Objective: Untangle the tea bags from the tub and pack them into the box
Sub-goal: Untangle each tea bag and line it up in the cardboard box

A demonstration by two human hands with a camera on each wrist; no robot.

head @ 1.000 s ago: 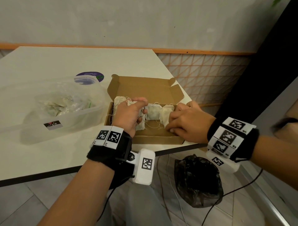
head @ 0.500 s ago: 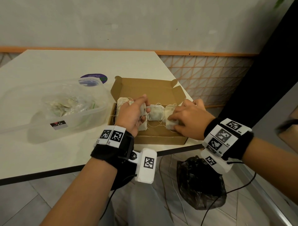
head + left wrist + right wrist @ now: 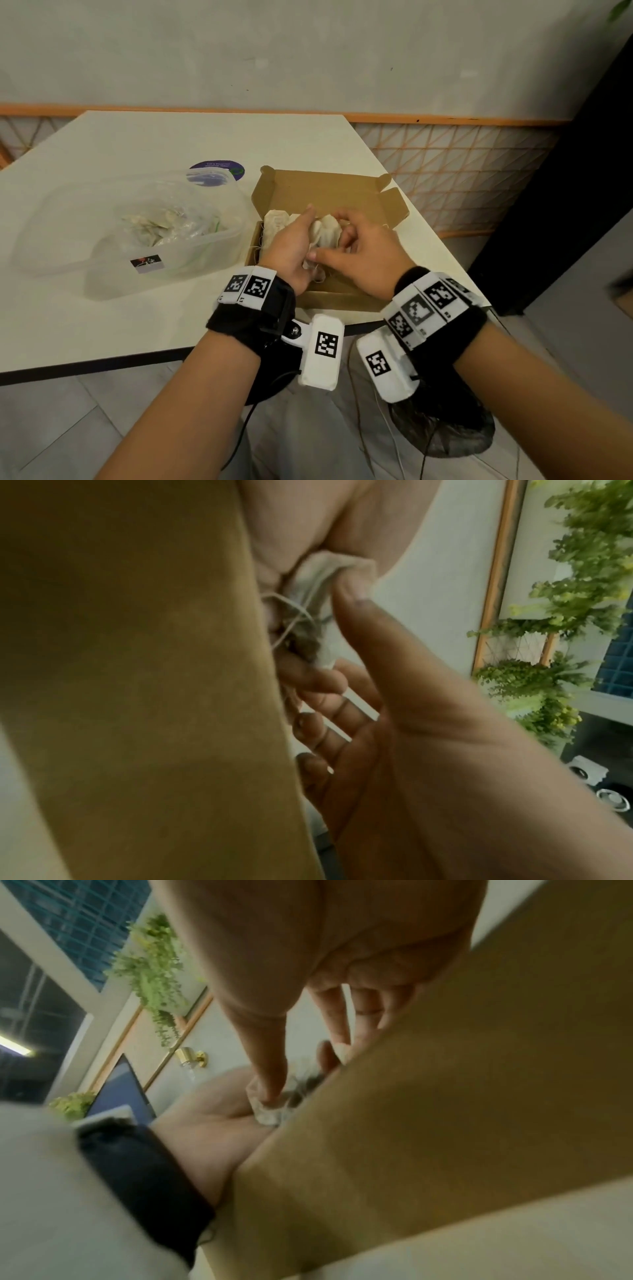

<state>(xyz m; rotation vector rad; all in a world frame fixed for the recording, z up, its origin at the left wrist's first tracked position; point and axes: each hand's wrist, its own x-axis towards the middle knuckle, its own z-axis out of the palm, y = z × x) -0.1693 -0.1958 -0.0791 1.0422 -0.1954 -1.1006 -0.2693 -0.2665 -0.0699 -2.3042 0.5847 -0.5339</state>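
An open brown cardboard box (image 3: 329, 192) sits at the table's near right corner. Over its middle, both hands hold a bunch of pale tea bags (image 3: 325, 229) with loose strings. My left hand (image 3: 291, 243) grips the bunch from the left, with its thumb (image 3: 356, 620) pressed on a tea bag (image 3: 329, 566). My right hand (image 3: 363, 257) pinches the bunch from the right, its thumb (image 3: 267, 1056) pushing a tea bag (image 3: 268, 1115) against the left palm. One more tea bag (image 3: 275, 219) stands at the box's left end. The clear plastic tub (image 3: 191, 253), left of the box, holds several tangled tea bags (image 3: 154, 222).
A purple round sticker (image 3: 222, 169) lies on the white table (image 3: 171, 137) behind the tub. The box's front wall is close to the table's front edge. Below it, a black plastic bag (image 3: 445, 431) sits on the floor. An orange lattice panel (image 3: 462, 164) runs along the wall.
My hands were apart, each on separate bags in the box. They have come together over the middle and gathered the tea bags between them. The head view has tilted up.
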